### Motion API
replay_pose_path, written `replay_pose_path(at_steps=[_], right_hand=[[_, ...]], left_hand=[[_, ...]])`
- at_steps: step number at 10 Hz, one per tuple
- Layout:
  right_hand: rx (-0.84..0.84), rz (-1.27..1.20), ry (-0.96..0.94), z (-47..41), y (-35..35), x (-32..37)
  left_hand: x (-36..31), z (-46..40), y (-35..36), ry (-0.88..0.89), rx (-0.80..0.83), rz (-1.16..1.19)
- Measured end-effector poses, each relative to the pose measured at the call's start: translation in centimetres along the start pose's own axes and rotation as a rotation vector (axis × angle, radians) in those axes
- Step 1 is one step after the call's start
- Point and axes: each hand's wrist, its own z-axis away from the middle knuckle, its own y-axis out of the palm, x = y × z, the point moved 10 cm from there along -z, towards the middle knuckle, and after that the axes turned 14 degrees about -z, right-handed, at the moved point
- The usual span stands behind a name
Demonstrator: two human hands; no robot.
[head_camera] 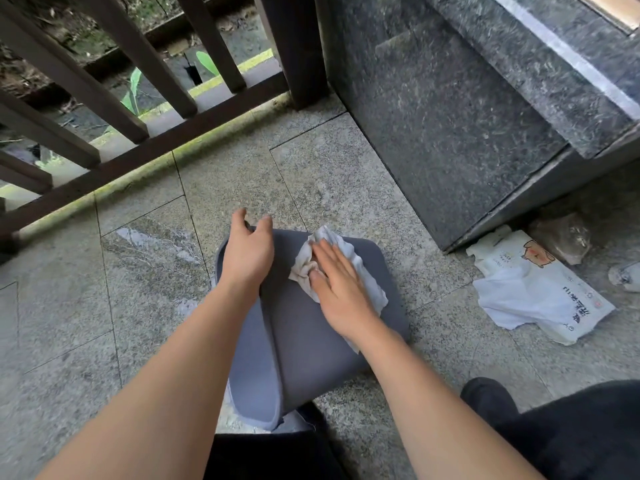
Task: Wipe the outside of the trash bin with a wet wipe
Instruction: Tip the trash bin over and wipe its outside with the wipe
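One grey trash bin [304, 327] lies tipped on floor w/ my 2 hands on it: left hand [247, 251] fingers curled over its far edge, right hand [341, 282] fingers flat, together, pressing one wet wipe [346, 268] onto bin's side; one wipes pack [533, 289] right of bin.

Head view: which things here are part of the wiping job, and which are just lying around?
In use: grey trash bin, steadied by left hand; wet wipe pressed flat under right hand.

Lying about: white wipes packet, crumpled clear bag, both beside stone plinth.
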Motion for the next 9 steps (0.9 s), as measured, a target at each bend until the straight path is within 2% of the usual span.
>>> replay_pose_path(at_steps=[1, 2, 3, 4, 5, 7, 9], right_hand=[[-0.003, 0.05, 0.007, 0.2, 0.4, 0.1], [-0.039, 0.074, 0.017, 0.4, 0.2, 0.6], [-0.145, 0.066, 0.008, 0.2, -1.2, 1.9], [-0.272, 0.03, -0.065, -0.2, -3.5, 4.6], [-0.352, 0.019, -0.202, -0.2, -5.5, 7.1], [-0.309, 0.009, -0.244, 1.0, -4.8, 7.7], [-0.255, 0.11, -0.221, 2.5, -2.3, 6.5]], left_hand=[[-0.5, -0.2, -0.9, 0.01, -0.109, -0.047], [-2.1, 1.1, -1.6, 0.118, -0.201, -0.123], [-5.3, 3.5, -2.2, 0.307, -0.242, -0.12], [-7.8, 5.7, -2.6, 0.495, -0.208, -0.086], [-8.2, 7.1, -2.2, 0.556, -0.117, -0.115], [-5.6, 6.5, -2.4, 0.393, -0.03, 0.036], [-2.0, 3.1, -4.6, 0.049, -0.087, 0.323]])
